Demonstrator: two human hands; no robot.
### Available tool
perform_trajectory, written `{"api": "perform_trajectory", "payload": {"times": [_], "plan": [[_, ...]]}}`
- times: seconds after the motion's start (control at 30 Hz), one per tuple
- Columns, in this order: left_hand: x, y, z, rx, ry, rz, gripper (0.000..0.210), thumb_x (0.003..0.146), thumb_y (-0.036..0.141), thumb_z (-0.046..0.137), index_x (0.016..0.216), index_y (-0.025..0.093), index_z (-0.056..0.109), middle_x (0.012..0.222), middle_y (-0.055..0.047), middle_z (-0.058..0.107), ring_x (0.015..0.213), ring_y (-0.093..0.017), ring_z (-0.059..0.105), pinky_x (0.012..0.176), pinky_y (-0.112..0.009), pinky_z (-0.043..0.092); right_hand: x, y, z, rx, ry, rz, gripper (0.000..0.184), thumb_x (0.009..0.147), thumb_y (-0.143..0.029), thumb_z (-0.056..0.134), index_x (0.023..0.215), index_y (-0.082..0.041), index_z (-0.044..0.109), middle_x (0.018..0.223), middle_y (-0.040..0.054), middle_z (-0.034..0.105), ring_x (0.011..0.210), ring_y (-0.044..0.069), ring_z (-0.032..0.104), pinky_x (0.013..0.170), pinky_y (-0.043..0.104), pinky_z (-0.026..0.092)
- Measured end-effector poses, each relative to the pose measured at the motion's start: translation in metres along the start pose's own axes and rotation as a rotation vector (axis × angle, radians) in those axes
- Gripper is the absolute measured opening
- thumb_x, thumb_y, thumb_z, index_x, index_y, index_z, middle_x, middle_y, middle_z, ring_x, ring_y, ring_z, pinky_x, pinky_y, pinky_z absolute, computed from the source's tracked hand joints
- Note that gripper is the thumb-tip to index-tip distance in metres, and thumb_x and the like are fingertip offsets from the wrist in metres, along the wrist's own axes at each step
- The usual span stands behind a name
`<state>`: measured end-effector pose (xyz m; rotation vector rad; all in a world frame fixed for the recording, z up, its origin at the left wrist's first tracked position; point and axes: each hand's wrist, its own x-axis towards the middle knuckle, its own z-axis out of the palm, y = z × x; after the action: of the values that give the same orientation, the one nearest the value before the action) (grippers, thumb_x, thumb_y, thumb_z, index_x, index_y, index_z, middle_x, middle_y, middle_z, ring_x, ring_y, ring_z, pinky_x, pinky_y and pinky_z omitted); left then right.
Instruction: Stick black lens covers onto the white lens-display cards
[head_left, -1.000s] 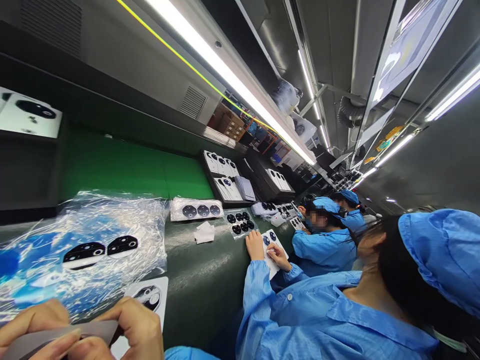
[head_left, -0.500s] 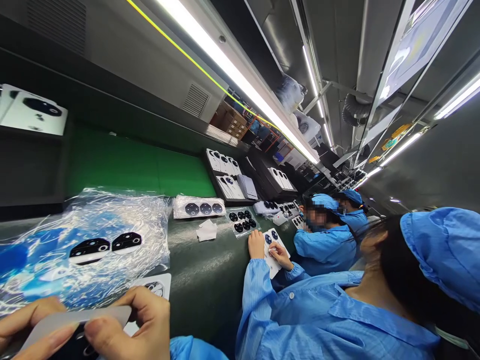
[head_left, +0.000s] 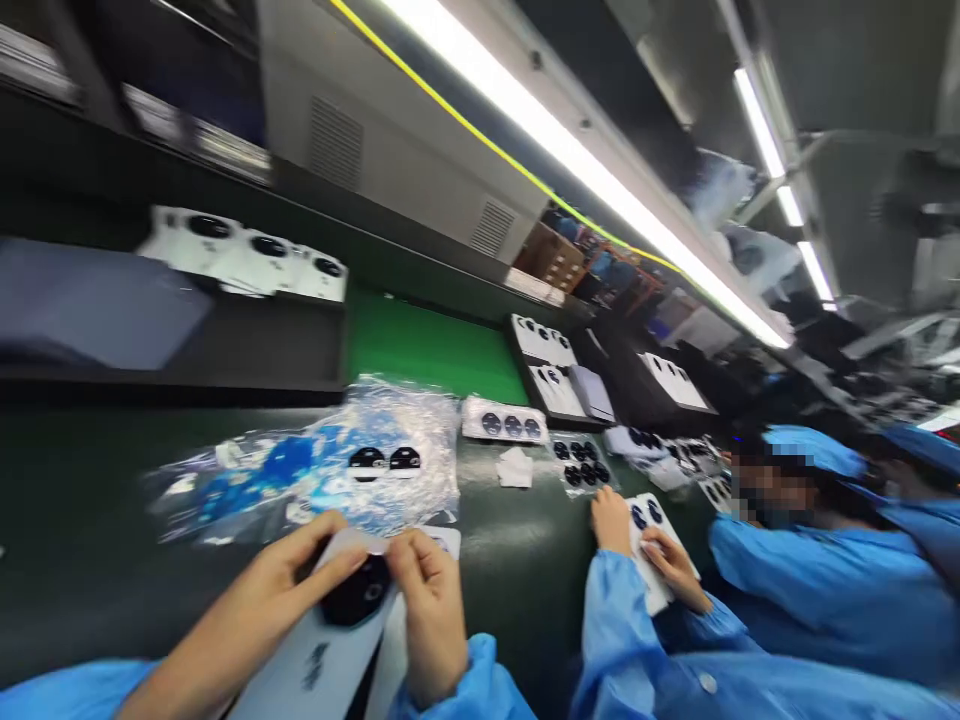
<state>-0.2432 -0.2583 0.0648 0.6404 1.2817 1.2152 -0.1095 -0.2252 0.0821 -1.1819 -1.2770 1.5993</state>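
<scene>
At dark bench (head_left: 517,570): gripping pale panel (head_left: 300,640) by upper edge with fingers of left hand (head_left: 296,570), right hand (head_left: 436,610).

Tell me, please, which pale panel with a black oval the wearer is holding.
The panel whose black oval shows between the wearer's left hand and right hand; others lie in black trays, on the bench or under co-workers' hands.

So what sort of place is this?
Likely a factory assembly line: a long workbench under a tube light, co-workers in blue caps, and a black tray of similar white panels.
</scene>
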Motion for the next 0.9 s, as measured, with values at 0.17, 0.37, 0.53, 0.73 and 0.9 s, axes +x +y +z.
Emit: {"api": "perform_trajectory", "payload": {"times": [0.17,0.37,0.53,0.73,0.9], "plan": [[0.003,0.012,-0.005,-0.214,-0.050,-0.087,0.052,0.056,0.058,0.079,0.067,0.019,0.046,0.061,0.006,0.049,0.059,-0.012,0.047,0.053,-0.021,0.041,0.009,0.014,-0.011,-0.008,-0.119,0.090,0.054,0.073,-0.068,0.063,0.087,-0.016,0.071,0.081,0.0071,0.069,0.064,0.015,0.058,0.052,0.024,0.043],[0.006,0.013,-0.004,-0.175,-0.039,-0.071,0.057,0.056,0.066,0.076,0.072,0.018,0.050,0.068,0.003,0.054,0.067,-0.014,0.051,0.062,-0.025,0.042,0.015,0.027,-0.014,0.042,-0.115,0.158,0.050,0.064,-0.063,0.074,0.076,-0.015,0.069,0.074,0.0049,0.067,0.065,0.017,0.061,0.055,0.025,0.049],[0.007,0.016,-0.008,-0.144,-0.086,-0.064,0.057,0.059,0.068,0.073,0.077,0.017,0.055,0.072,0.003,0.055,0.071,-0.015,0.051,0.065,-0.026,0.041,0.025,0.023,-0.018,0.037,-0.152,0.211,0.053,0.058,-0.066,0.076,0.063,-0.016,0.059,0.057,-0.0023,0.050,0.055,0.010,0.045,0.051,0.021,0.040],[0.014,0.013,-0.015,-0.083,-0.131,-0.019,0.055,0.062,0.066,0.072,0.078,0.016,0.057,0.077,0.001,0.059,0.080,-0.019,0.054,0.072,-0.028,0.042,0.034,0.038,-0.024,0.067,-0.139,0.193,0.049,0.062,-0.062,0.076,0.062,-0.017,0.058,0.059,-0.0022,0.049,0.058,0.011,0.040,0.053,0.021,0.037],[0.023,0.006,-0.018,-0.046,-0.103,0.001,0.054,0.061,0.064,0.075,0.077,0.015,0.057,0.075,0.001,0.059,0.075,-0.016,0.054,0.070,-0.026,0.041,0.040,0.056,-0.029,0.072,-0.130,0.173,0.044,0.067,-0.060,0.073,0.067,-0.017,0.063,0.063,0.0003,0.055,0.063,0.014,0.048,0.058,0.023,0.041]]}}
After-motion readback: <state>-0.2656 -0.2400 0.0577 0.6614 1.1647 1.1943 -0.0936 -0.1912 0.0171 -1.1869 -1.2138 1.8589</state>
